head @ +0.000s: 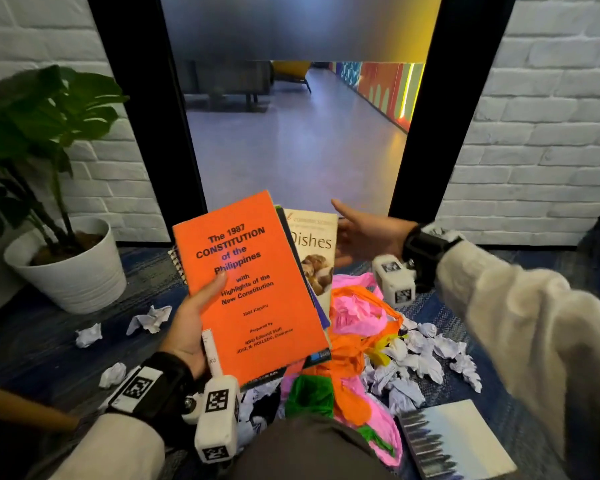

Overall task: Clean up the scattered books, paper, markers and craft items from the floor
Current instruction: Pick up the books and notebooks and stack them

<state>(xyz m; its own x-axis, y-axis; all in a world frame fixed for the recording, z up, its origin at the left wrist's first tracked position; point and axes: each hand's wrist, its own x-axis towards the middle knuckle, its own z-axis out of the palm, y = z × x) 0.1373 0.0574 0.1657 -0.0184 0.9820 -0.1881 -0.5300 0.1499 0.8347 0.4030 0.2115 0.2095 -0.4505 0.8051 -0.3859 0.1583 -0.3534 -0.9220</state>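
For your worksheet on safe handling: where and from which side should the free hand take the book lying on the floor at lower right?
Take the book by its near right edge, from the right: it lies flat, and that side is clear of paper.

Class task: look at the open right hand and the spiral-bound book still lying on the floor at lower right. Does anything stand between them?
Nothing visible does. The right hand is open beside the held books, and the spiral-bound book lies uncovered on the carpet.

Potted plant (63,237) left; crumpled paper (420,358) right of the tissue heap (357,327); booklet (458,441) nearest, right; books (257,285) above them.
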